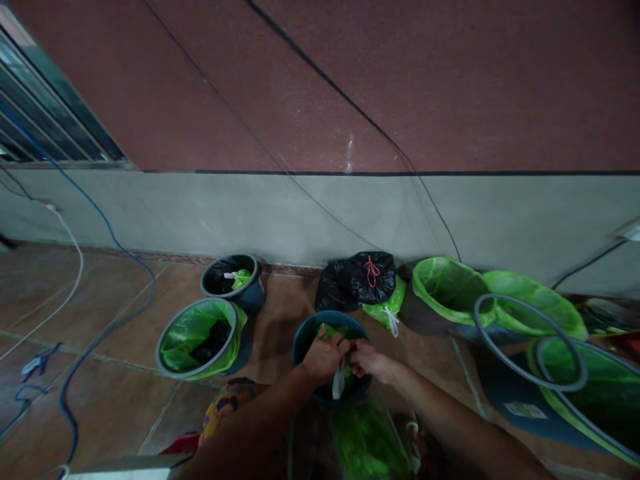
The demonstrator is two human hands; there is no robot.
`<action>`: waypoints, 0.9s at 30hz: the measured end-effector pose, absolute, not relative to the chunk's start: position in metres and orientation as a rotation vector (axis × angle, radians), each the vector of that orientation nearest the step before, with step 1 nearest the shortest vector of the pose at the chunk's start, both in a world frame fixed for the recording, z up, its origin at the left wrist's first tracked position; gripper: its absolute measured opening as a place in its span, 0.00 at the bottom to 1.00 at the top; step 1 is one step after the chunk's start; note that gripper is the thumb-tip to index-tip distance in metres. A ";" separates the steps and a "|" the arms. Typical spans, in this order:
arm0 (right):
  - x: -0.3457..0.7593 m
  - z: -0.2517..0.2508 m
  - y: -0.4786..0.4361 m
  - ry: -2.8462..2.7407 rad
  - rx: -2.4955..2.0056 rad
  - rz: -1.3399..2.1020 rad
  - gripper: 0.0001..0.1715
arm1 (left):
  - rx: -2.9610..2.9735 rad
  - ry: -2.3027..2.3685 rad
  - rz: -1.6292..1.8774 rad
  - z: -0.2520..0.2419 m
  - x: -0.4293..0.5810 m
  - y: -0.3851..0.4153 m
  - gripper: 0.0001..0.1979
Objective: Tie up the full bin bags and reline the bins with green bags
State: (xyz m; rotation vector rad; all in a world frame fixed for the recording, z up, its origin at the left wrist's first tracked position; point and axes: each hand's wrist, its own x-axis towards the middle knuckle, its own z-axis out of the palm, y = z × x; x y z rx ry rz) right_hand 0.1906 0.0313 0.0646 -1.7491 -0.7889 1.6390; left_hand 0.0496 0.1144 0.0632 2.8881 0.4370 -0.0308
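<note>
Over a blue bin (303, 333) in the middle, my left hand (325, 355) and my right hand (366, 359) nearly meet, fingers pinched at a green plastic bag (345, 331) with a white tie (339, 381) hanging from it. The fingertips are small and partly hidden, so which part of the bag each one grips is hard to see. The bag lies inside the bin's mouth. Just below the bin, near my body, a clear container (370, 440) holds more green plastic.
Lined bins (165, 333) (256, 293) stand to the left. Black tied bags (345, 280) sit by the wall. Green-lined bins (445, 287) and a loose grey ring (580, 363) are at right. A blue hose (107, 327) crosses the floor at left.
</note>
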 end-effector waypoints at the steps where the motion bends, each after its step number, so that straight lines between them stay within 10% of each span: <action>1: 0.191 0.062 0.031 -0.798 -1.729 1.633 0.12 | 2.876 0.477 -0.020 0.064 0.049 0.115 0.12; 27: 0.206 0.076 0.033 -1.735 -2.091 0.767 0.10 | 2.143 0.456 0.210 0.061 0.040 0.139 0.10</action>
